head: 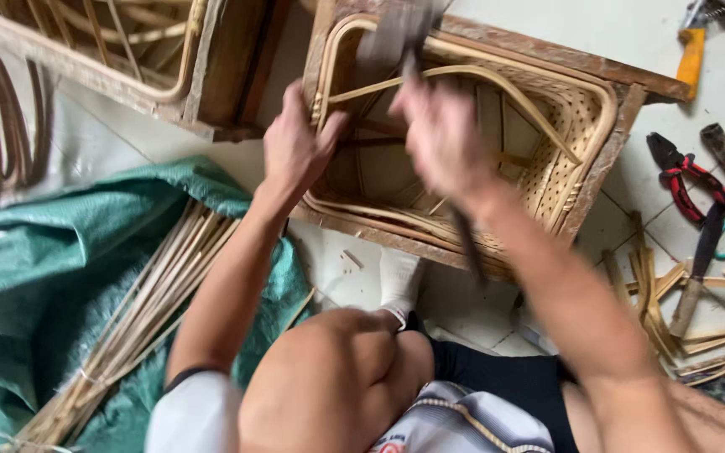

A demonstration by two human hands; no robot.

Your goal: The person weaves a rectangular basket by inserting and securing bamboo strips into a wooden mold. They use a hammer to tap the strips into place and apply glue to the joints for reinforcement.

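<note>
Rattan frame [463,143] lies on floor ahead of my knee. My left hand [295,147] clamps its left corner. My right hand [442,134], blurred, fist closed on hammer [396,33] above the rim. Pliers [685,176] well right.

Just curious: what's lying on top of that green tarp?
A bundle of pale cane strips lies on the green tarp. Its near end is hidden behind the person's left arm and knee.

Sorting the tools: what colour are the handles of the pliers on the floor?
Red and black, on the pliers at right in the head view.
</note>
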